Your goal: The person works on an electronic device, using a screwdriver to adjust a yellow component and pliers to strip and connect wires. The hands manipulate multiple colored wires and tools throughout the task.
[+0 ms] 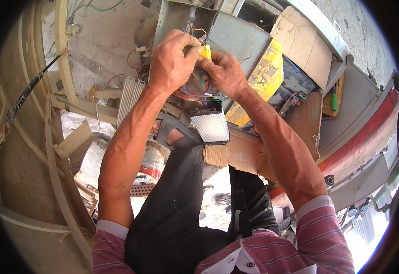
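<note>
My two hands are close together over a bundle of coloured wires [195,89] near the top middle. My right hand [225,72] pinches a small, bright yellow block-shaped piece [205,51] between thumb and fingers. My left hand [174,59] is closed at the left side of that yellow piece, its fingertips meeting near it. What the left fingers grip is hidden. More thin wires [191,29] come down from a grey conduit fitting just beyond the hands. Below them stands a ribbed, pale light unit [209,126] with a black frame.
A grey metal panel [236,39] and a worn yellow panel [265,68] lie right of my hands. Cardboard [299,41] covers part of the far right, near a green-handled tool [334,101]. Metal framing [49,132] rises at left. My sandalled foot [174,136] is below the wires.
</note>
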Tool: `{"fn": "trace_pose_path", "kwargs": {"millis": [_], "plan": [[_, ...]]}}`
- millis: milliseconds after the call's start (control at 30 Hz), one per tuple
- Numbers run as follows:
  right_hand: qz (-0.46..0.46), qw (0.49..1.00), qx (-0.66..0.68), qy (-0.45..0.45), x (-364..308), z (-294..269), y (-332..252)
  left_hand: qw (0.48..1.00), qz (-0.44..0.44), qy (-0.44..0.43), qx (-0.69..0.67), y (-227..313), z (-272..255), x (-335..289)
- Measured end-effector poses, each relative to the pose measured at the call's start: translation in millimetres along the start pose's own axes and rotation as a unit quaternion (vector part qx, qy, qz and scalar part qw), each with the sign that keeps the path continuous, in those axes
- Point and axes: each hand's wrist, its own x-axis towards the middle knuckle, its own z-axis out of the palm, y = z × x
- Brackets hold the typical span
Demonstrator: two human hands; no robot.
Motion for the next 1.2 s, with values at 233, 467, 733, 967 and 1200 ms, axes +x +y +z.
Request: {"fn": "trace_pose_path", "kwargs": {"millis": [233, 467, 733, 967, 1200], "plan": [[0.002, 1.000, -0.015, 0.002, 0.4, -0.6, -0.8, 0.999, 0.000, -0.016, -0.047, 2.5, -4.2, 1.2], [-0.014, 0.999, -0.032, 0.011, 1.3, -0.2, 1.3, 0.997, 0.074, 0.001, 0.033, -1.9, -3.2, 3.3], [-0.003, 1.000, -0.031, 0.001, 0.9, -1.5, 1.5, 1.000, -0.016, -0.021, 0.008, 3.6, -7.7, -2.1], [-0.015, 1.000, -0.024, -0.009, 3.9, -0.5, 4.0, 0.997, 0.072, -0.029, -0.013, -5.5, -15.8, 2.9], [0.019, 1.000, -0.002, -0.012, 0.6, -0.8, 0.5, 0.916, -0.375, 0.047, -0.135, -13.9, -48.0, -96.6]]}}
